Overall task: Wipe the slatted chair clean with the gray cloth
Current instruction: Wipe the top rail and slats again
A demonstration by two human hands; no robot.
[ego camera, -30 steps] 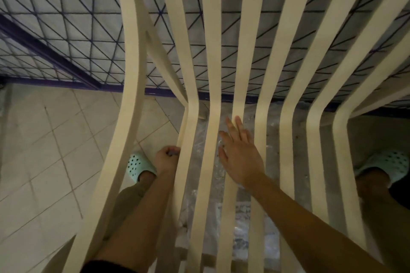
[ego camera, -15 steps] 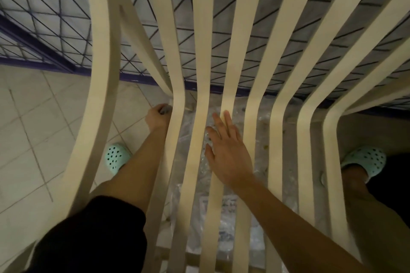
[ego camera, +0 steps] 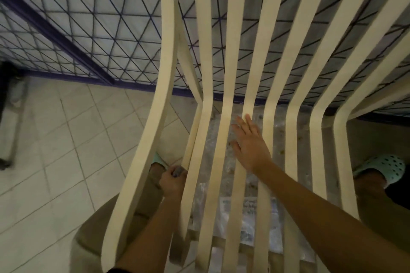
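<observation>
My left hand (ego camera: 172, 180) has slid back toward me along the edge of the chair (ego camera: 233, 51). Half a second ago it was up by the bend in the slats; now it is low, next to my knee. It is squeezing shut on the gray cloth (ego camera: 177, 170), and I am rubbing the thin side slat (ego camera: 192, 135) with it, so I think this slat is getting clean from far to near. My right hand (ego camera: 249, 142) is lying open and flat on the seat slats, holding the chair steady (it has hardly moved).

Only a tiny bit of cloth is peeking out of my fist. Under the seat something shiny like plastic (ego camera: 246, 213) is showing, but I cannot tell what. Farther off are the floor tiles (ego camera: 66, 139) and the fence (ego camera: 99, 29). The chair top is cut off.
</observation>
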